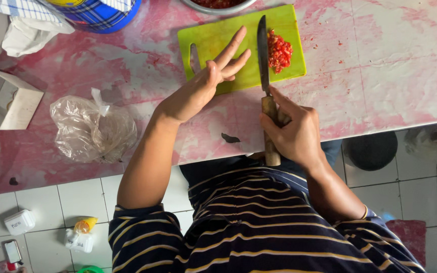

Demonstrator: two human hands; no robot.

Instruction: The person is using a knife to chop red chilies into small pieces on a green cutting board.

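- Clearly, the right hand point(297, 134) was clenched round the wooden handle of one knife point(263, 55), its blade lying on the green cutting board point(213, 38) just left of the chopped red chilli point(279, 51).
- The left hand point(203, 86) hovered released, fingers spread, above the board's lower left part, grasping nothing.
- The knife looked stiff, light and sharp; the handle seemed the safe place to hold it.
- The one chilli pile looked soft, wet and loose, likely slippery.
- One crumpled plastic bag point(93, 129) and one small white box point(6, 98) lay on the pink tabletop point(380, 65).

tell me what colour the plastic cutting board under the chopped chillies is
Lime green cutting board, clearest in the head view.
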